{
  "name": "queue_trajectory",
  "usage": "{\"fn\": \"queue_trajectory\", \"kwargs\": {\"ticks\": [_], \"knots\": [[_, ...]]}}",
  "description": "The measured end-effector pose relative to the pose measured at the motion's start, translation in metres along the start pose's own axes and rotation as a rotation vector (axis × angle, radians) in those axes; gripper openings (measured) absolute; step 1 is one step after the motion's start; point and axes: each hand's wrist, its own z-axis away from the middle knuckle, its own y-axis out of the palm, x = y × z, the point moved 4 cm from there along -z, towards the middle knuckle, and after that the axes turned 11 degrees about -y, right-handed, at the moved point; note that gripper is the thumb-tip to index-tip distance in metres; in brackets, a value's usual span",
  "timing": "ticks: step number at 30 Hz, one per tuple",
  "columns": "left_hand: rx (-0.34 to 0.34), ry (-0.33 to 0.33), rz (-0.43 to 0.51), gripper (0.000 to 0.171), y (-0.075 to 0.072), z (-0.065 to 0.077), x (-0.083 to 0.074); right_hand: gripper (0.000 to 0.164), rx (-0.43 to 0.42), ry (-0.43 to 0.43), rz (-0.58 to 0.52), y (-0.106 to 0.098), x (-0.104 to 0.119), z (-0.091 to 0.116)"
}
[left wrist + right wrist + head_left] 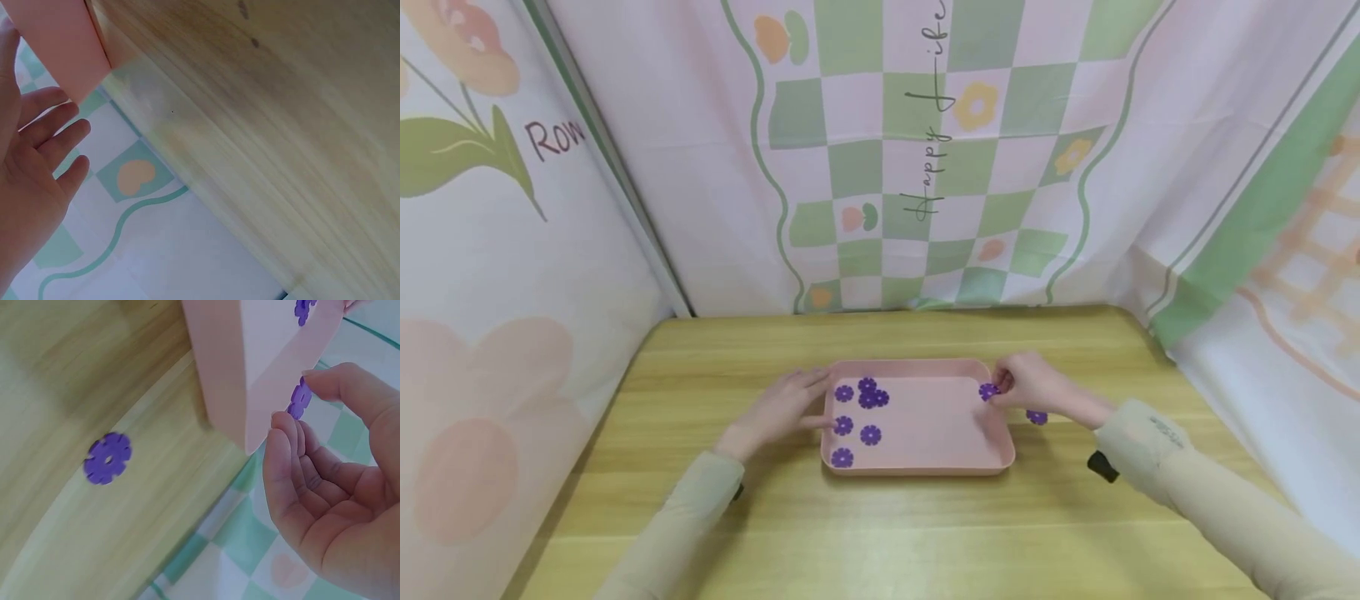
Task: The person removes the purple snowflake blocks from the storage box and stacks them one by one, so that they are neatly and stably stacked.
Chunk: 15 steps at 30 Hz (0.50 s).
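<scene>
Head view: the right hand (1034,385) pinches a purple disc (987,392) edgewise, pink tray (928,425) below those fingertips, and I'd say the left hand (778,410), fingers outstretched, steadies it.

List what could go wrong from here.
Pinched disc might slip: the right hand has it only between fingertips.
Loose disc lies on the table close to that hand; it could get brushed away.
Left hand, at the tray's left side, might nudge it.
</scene>
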Motion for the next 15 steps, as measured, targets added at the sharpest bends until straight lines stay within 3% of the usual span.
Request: {"fn": "queue_trajectory", "kwargs": {"ticks": [15], "knots": [[0.005, 0.006, -0.024, 0.076, 0.000, 0.000, 0.002, 0.024, -0.053, 0.043, 0.035, -0.004, -0.033, 0.027]]}}
